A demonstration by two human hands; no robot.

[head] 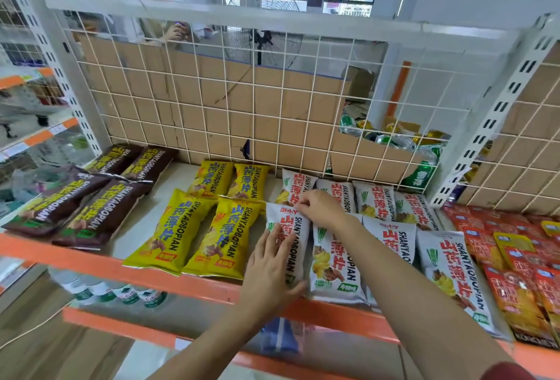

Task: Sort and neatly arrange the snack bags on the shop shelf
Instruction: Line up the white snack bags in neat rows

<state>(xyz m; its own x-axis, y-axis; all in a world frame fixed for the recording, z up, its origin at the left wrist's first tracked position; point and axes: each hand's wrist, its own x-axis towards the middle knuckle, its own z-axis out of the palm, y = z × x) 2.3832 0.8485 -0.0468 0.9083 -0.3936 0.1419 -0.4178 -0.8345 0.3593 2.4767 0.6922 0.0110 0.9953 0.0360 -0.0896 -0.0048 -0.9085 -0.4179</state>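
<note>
Snack bags lie flat on the shelf (142,237), grouped by colour: brown bags (100,213) at the left, yellow bags (169,234) in the middle, white bags (391,234) to the right. One white bag (298,237) lies at the left end of the front white row, beside a yellow bag (224,240). My left hand (269,267) grips its lower left edge, fingers flat on its face and thumb under the near end. My right hand (318,205) pinches its far top end.
Red and orange packets (515,258) crowd the shelf's right end. A white wire grid (242,101) backs the shelf, with cardboard and a box of green cans (394,137) behind it. Water bottles (121,292) stand on the lower shelf. The orange front rail (91,261) runs along the near edge.
</note>
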